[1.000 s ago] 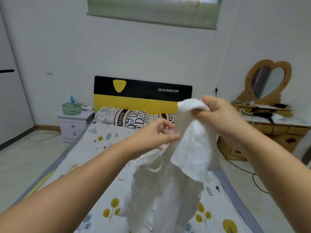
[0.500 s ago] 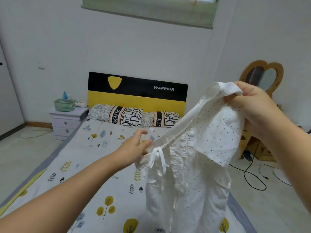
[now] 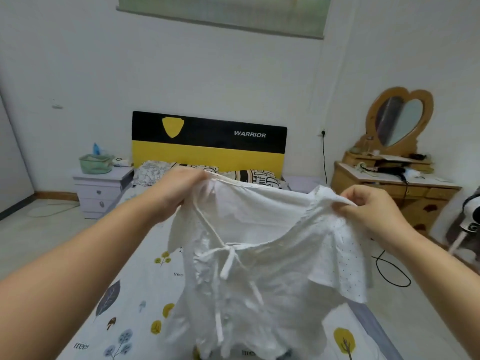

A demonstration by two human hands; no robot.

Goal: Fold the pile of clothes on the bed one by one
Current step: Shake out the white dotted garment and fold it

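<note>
The blouse is held up by its shoulders, pinched in the left hand and right hand (both closed on fabric); it is spread above the bed, presumably to be laid flat.

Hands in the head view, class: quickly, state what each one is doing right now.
Left hand: closed, gripping one top corner of the white dotted cotton blouse.
Right hand: closed, pinching the blouse's other top corner.

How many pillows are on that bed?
2 that I can see. One grey floral pillow lies at the left by the headboard, and one lettered pillow at the right. The white blouse and left hand may hide more.
</note>
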